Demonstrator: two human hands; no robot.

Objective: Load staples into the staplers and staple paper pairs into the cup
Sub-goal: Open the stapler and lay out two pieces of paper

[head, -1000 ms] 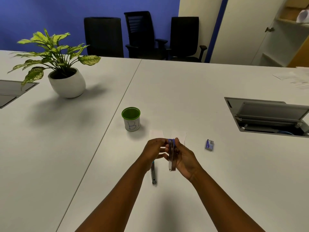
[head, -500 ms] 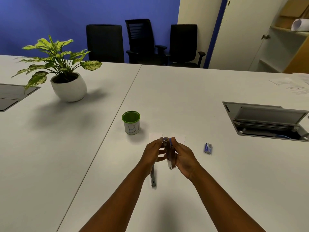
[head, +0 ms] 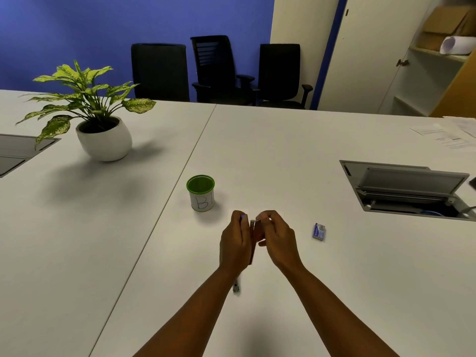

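Note:
A slim stapler point(head: 253, 240) stands upright between my two hands, low in the middle of the white table. My left hand point(head: 235, 243) wraps its left side, with a purple tip showing at my fingertips. My right hand point(head: 279, 239) pinches the stapler's metal top end with thumb and forefinger. A second stapler point(head: 236, 288) lies flat under my left wrist, mostly hidden. The white cup point(head: 201, 194) with a green rim and "B1" written on it stands just beyond my left hand. A small blue staple box point(head: 319, 231) lies to the right. White paper slips point(head: 279, 215) lie behind my hands, barely visible.
A potted plant point(head: 103, 140) in a white pot stands at the far left. An open grey cable hatch point(head: 409, 189) is sunk into the table at the right, and another hatch point(head: 15, 153) at the left edge. Printed sheets point(head: 443, 136) lie far right. Black chairs point(head: 221, 70) line the far side.
The stapler has passed from my right palm toward my left hand, which now closes around it. My right fingers have shifted up to its top end. The camera has tilted slightly.

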